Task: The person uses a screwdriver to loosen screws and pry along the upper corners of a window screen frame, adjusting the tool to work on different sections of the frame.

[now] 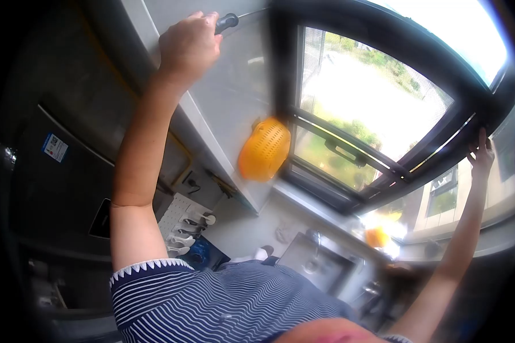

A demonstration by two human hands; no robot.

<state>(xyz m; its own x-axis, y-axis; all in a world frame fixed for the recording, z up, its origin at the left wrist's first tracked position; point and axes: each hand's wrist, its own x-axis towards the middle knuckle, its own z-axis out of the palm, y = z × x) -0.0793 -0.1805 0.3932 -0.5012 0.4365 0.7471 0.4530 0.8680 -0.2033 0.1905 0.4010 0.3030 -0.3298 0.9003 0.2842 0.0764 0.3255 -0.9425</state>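
Observation:
My left hand (190, 48) is raised at the upper left, its fingers wrapped round the dark handle of a tool like a screwdriver (227, 22). The tool's thin shaft points right towards the dark window frame (283, 63); its tip is lost against that frame. On the far right, my right hand (482, 153) reaches up to the lower rail of the open window sash, fingers extended and touching the dark frame. Nothing shows in that hand. A handle (344, 153) sits on the inner window bar between the two arms.
An orange perforated basket (265, 150) hangs on the pale wall beside the window. Below are a sink (317, 260) and a white rack (180, 214) with utensils. A dark cabinet or appliance with a blue-and-white label (55, 147) stands at the left.

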